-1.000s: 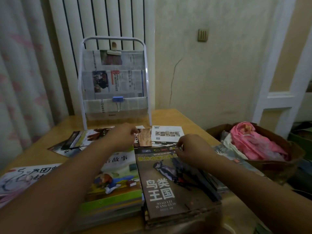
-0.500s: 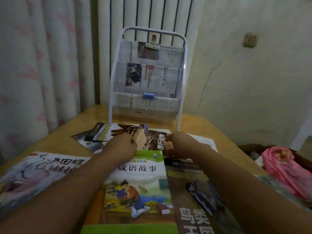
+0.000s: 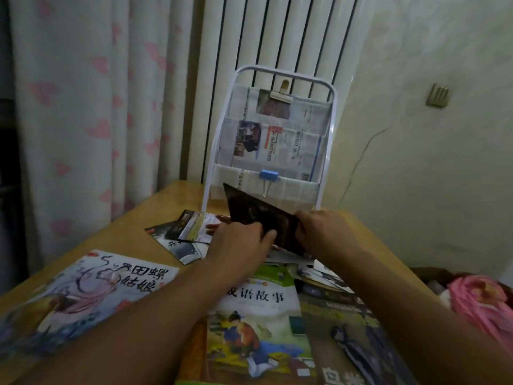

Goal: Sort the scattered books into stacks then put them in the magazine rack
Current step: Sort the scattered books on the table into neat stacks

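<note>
In the middle of the frame, both hands hold a dark book (image 3: 258, 215), tilted up from the counter (image 3: 133, 232). The left hand (image 3: 236, 243) pinches its lower left edge, thumb lying on the cover; the right hand (image 3: 322, 232) has its grip curled around the right edge. Just behind stands the white magazine rack (image 3: 331, 129), filled with newspapers. A few small books (image 3: 183, 232) lie scattered left of the hands. Larger picture books (image 3: 261, 323) cover the lower part of the frame.
</note>
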